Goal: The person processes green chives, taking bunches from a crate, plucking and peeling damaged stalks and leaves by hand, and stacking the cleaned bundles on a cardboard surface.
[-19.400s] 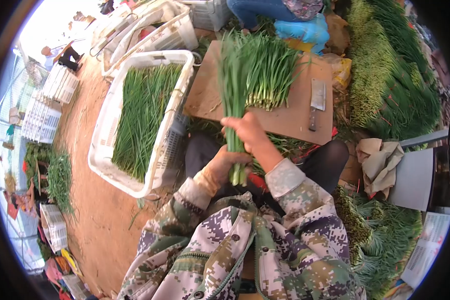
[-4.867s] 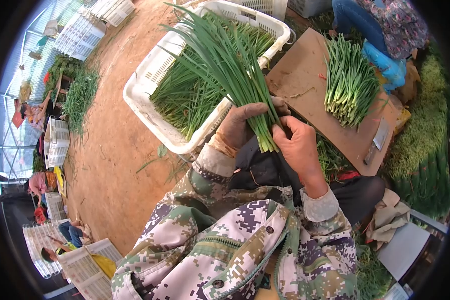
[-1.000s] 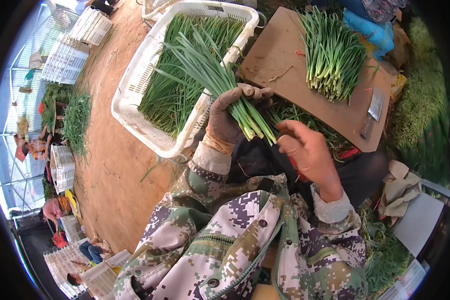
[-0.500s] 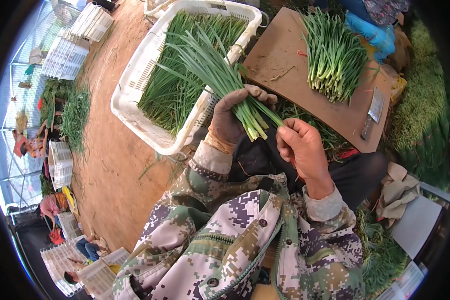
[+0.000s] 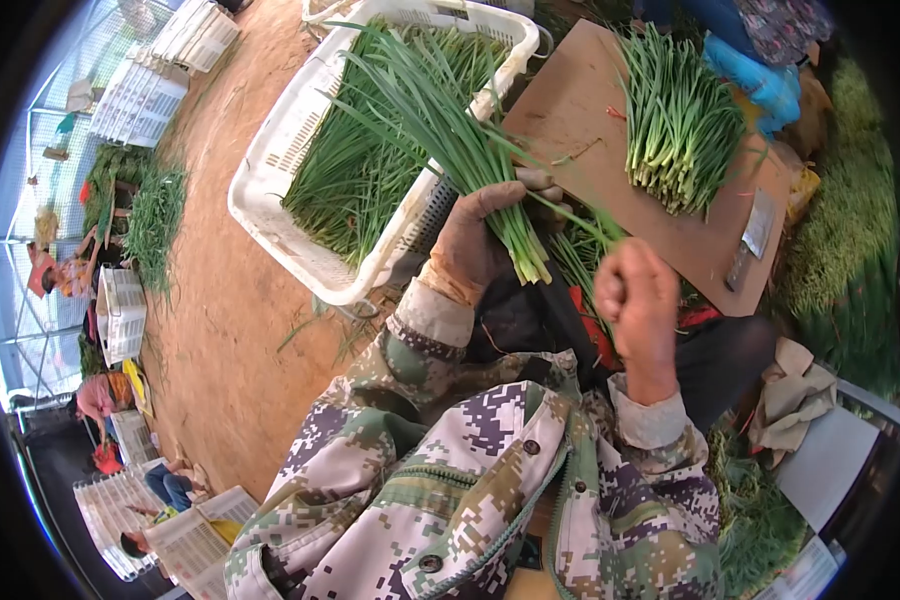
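Observation:
A bunch of long green stalks point(image 5: 450, 140) lies in my left hand point(image 5: 478, 232), which wears a dirty glove and is wrapped round the stalks near their pale cut ends. The leaves point up and left over the white crate point(image 5: 248, 190), which holds more green stalks. My right hand point(image 5: 638, 295), bare, is closed at the lower end of a thin stalk point(image 5: 580, 222) that stretches away from the bunch. On the brown board point(image 5: 570, 110) lies a thick pile of stalks point(image 5: 678, 125), with a cleaver point(image 5: 757, 228) to its right.
A seated person point(image 5: 705, 30) and a blue plastic bag point(image 5: 755, 80) are behind the board. Green stalks point(image 5: 840, 210) are heaped at the right, near a crumpled cloth point(image 5: 792, 395). Stacked white crates point(image 5: 140, 100) and other people are at the left, across the dirt floor point(image 5: 210, 350).
My right hand has moved right and slightly down, drawing a single stalk away from the bunch. My left hand keeps its hold. The view has shifted slightly.

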